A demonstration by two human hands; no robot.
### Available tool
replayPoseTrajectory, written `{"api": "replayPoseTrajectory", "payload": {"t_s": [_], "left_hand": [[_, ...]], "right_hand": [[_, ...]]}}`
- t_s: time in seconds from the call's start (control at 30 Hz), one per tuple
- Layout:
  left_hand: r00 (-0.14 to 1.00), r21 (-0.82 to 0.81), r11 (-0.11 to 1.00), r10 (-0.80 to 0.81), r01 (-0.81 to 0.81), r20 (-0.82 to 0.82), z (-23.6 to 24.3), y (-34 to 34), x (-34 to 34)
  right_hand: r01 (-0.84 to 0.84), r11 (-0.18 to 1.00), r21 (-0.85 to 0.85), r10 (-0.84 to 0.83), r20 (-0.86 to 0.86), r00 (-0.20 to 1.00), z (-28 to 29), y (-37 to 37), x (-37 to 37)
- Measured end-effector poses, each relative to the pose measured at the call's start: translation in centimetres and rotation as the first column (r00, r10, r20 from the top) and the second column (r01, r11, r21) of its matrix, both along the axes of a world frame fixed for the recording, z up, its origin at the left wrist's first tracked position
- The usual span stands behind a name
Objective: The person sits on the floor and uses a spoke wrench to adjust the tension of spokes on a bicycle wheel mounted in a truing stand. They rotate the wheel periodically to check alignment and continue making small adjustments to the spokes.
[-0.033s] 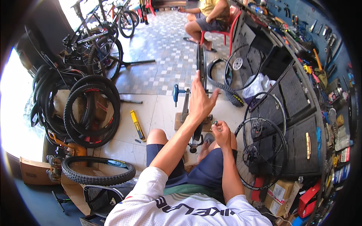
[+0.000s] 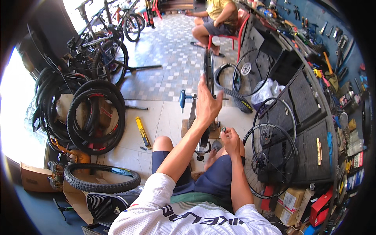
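In front of me a bicycle wheel rim [image 2: 209, 66] stands upright, edge-on, in a metal truing stand [image 2: 192, 113]. My left hand [image 2: 207, 105] is at the rim's near side, fingers stretched out and thumb apart; whether the palm touches the rim is hidden. Lower and to the right, above my knee, my right hand [image 2: 231, 141] is closed, pinching a small round greenish tool [image 2: 223, 130] whose exact kind I cannot make out. A blue-handled T-shaped tool [image 2: 183, 98] sticks out at the left of the stand.
Stacked tyres [image 2: 96, 117] stand at the left, with one tyre [image 2: 102, 178] lying nearer. A yellow box [image 2: 143, 131] is on the floor. Wheels [image 2: 274, 156] lean against the right-hand bench [image 2: 313, 117]. Farther off, a person [image 2: 217, 23] sits on a red chair [image 2: 243, 29].
My left hand has turned slightly and its thumb has come in closer to the palm. The right hand has dropped a little.
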State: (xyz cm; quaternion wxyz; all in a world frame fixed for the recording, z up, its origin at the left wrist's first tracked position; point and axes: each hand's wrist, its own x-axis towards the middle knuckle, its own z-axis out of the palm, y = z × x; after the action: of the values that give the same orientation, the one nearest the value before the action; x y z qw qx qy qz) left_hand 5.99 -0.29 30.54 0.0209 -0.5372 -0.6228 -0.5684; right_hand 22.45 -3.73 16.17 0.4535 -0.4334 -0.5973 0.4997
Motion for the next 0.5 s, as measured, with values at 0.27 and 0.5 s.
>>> {"api": "replayPoseTrajectory", "payload": {"t_s": [0.27, 0.5], "left_hand": [[0.988, -0.204, 0.976, -0.045, 0.076, 0.15, -1.3, 2.5, 2.1], [0.988, -0.117, 0.993, 0.007, -0.025, -0.154, -5.0, 3.1, -0.2]], "right_hand": [[0.025, 0.998, 0.061, -0.037, 0.196, 0.98, 1.4, -2.2, 5.9], [-0.009, 0.98, 0.196, -0.032, 0.206, 0.978, 5.8, -2.9, 5.8]]}}
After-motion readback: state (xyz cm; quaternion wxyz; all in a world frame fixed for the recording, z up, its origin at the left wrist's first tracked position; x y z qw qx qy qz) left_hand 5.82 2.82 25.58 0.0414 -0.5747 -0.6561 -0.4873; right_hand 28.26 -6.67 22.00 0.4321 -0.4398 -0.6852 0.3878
